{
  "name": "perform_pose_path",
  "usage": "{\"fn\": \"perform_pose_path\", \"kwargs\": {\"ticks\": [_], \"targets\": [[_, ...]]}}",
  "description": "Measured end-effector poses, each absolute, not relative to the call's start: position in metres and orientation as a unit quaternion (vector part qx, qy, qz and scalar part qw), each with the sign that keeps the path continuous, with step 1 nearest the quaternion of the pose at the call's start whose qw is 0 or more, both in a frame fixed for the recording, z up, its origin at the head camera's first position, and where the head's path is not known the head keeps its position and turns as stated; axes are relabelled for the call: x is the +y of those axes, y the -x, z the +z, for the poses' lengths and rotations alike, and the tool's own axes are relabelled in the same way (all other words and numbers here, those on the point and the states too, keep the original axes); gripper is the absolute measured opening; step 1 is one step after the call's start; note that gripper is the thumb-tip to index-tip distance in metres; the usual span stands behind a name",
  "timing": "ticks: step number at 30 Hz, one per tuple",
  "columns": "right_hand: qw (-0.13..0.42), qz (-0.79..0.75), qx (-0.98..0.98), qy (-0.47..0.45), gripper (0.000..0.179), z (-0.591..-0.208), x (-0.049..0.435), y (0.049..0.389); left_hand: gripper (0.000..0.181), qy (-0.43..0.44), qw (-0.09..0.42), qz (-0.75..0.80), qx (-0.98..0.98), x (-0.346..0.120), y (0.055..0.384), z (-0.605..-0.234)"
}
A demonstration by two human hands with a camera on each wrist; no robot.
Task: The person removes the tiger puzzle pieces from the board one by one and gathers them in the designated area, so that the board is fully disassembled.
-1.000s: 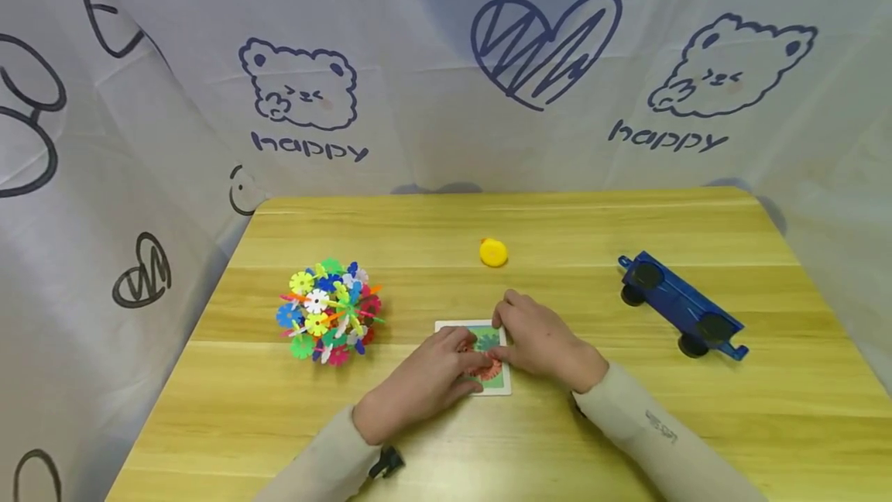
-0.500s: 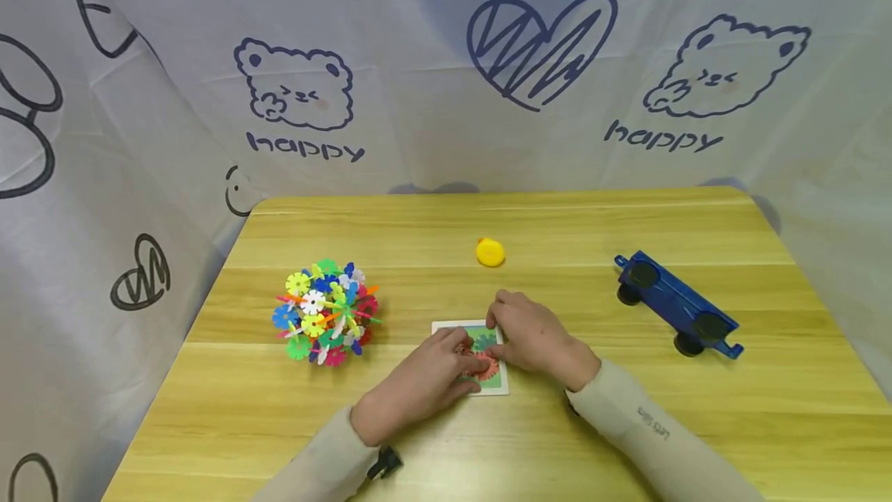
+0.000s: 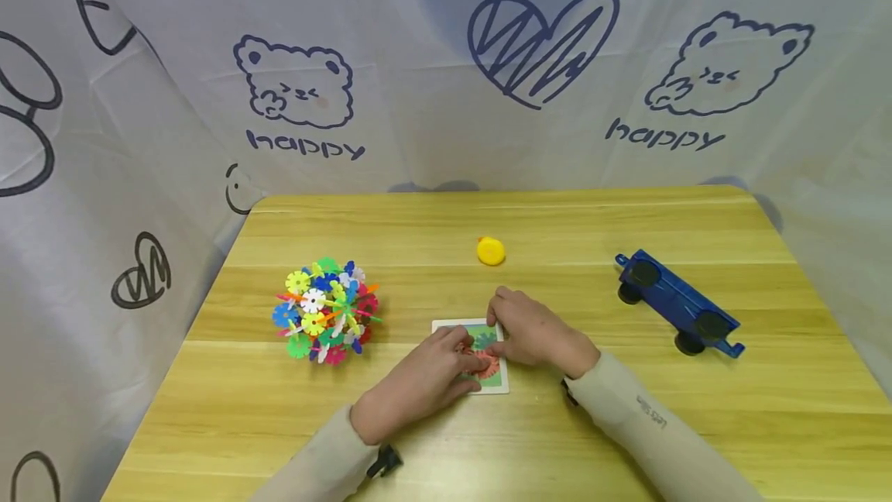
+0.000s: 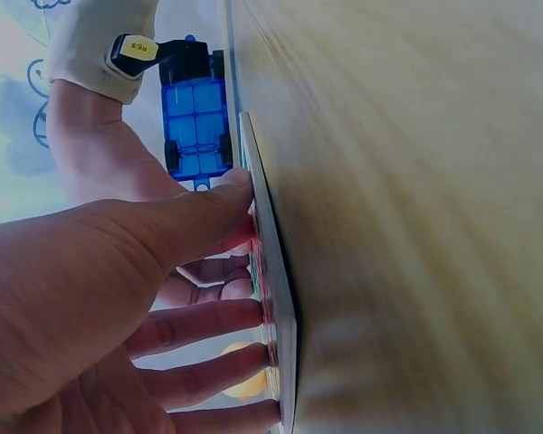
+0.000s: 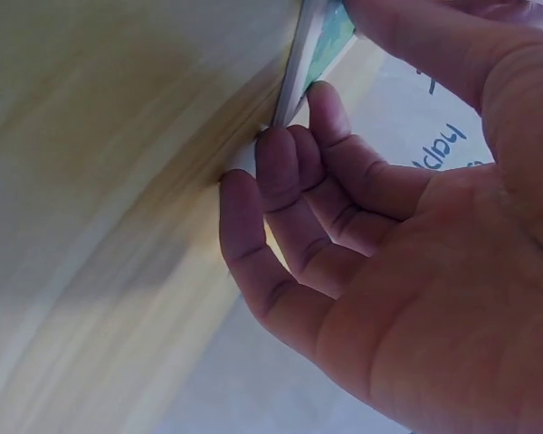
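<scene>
A small, thin picture board (image 3: 495, 379) with a pale border lies flat on the table. Its green face carries a red shape (image 3: 488, 366) and a teal gear-like shape, partly hidden by the hands. My left hand (image 3: 425, 382) rests on the board's left half. In the left wrist view its fairly straight fingers (image 4: 208, 316) and thumb touch the face. At the right side, my right hand (image 3: 536, 331) holds the board's edge, thumb over the face. Its curled fingers (image 5: 281, 172) meet the far corner in the right wrist view.
A ball of colourful snowflake discs (image 3: 327, 312) sits on the left of the wooden table (image 3: 313, 440). A yellow rubber duck (image 3: 491, 251) is beyond the board. On the right lies a blue toy vehicle (image 3: 679, 300) with black wheels. A patterned white cloth (image 3: 418, 122) hangs behind.
The head view has shifted slightly. Both hands keep almost the same places on the board, and nothing else on the table has moved.
</scene>
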State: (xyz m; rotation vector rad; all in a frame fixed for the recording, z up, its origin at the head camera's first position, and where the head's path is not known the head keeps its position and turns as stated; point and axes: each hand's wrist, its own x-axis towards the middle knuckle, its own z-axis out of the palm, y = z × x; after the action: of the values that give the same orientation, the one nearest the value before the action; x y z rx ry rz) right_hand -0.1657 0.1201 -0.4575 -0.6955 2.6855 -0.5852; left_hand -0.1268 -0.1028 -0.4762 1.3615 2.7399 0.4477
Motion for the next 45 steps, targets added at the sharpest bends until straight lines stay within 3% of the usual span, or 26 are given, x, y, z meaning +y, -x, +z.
{"fn": "perform_pose_path", "kwargs": {"ticks": [15, 26, 45], "targets": [[0.169, -0.314, 0.911, 0.206, 0.031, -0.459, 0.122, 0.167, 0.027, -0.443, 0.017, 0.149, 0.884, -0.104, 0.127, -0.478], [0.146, -0.415, 0.880, 0.179, 0.012, -0.463, 0.140, 0.167, 0.029, -0.434, 0.026, 0.151, 0.888, -0.104, 0.126, -0.477], [0.152, -0.392, 0.900, 0.115, 0.012, -0.469, 0.174, 0.170, 0.027, -0.430, 0.037, 0.170, 0.886, -0.101, 0.127, -0.476]]}}
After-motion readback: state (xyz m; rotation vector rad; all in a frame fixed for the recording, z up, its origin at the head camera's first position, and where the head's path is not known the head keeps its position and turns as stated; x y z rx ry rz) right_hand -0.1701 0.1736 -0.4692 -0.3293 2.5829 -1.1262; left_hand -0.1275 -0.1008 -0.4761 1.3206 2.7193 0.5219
